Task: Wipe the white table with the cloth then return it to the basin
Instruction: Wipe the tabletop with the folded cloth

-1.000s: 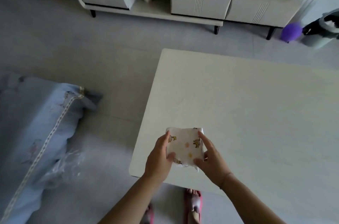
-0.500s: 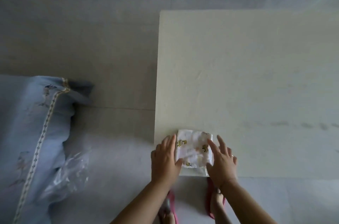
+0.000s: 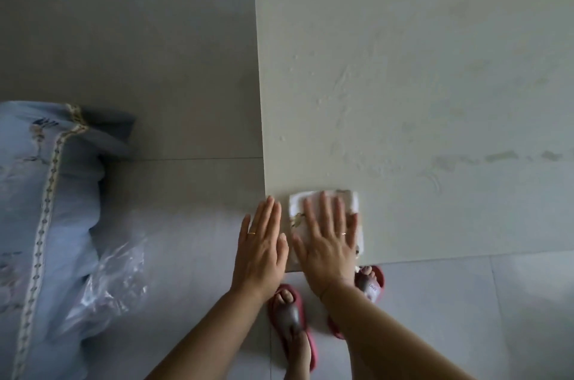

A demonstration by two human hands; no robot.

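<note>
A home: tiled floor (image 3: 155, 37), blue bedding (image 3: 40, 193), slippers (image 3: 292, 323).

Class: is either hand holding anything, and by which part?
Nothing gripped: the right hand presses flat on the folded white printed cloth; the left hand lies open beside it.

Cloth (image 3: 324, 218) on table (image 3: 435, 53) near corner — right hand (image 3: 326, 238) flat on it, left hand (image 3: 262, 244) just beside, left.
</note>
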